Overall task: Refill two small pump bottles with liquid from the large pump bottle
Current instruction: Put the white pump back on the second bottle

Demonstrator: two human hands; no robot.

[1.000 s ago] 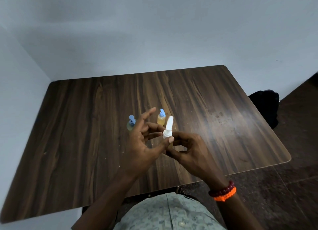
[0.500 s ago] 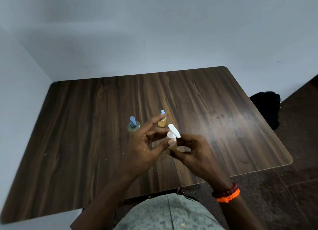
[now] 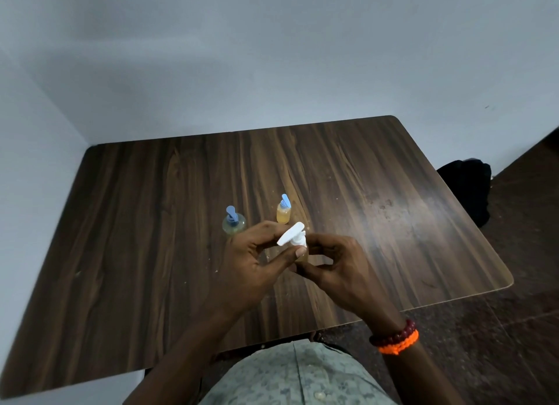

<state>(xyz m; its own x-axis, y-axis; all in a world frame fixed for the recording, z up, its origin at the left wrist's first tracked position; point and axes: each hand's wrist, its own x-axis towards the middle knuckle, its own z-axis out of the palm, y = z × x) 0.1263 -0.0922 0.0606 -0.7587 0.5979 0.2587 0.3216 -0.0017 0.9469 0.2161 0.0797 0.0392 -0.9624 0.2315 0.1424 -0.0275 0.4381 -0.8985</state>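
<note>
Two small pump bottles stand on the dark wooden table. One is round and greenish with a blue pump; the other is slim, holds yellow liquid and has a blue pump. Just in front of them, above the table, both hands hold the large bottle, whose white pump head points left. My left hand pinches the pump's collar with thumb and fingers. My right hand wraps around the bottle body, which is almost wholly hidden; only a sliver of amber shows under the pump.
The table fits into a corner, with white walls along its left and far sides. A black bag lies on the dark floor past the table's right edge. My patterned shirt fills the bottom centre.
The white pump head has turned from pointing up and away to pointing left. My left fingers, spread before, have closed onto the pump's collar. Both hands stay in the same place.
</note>
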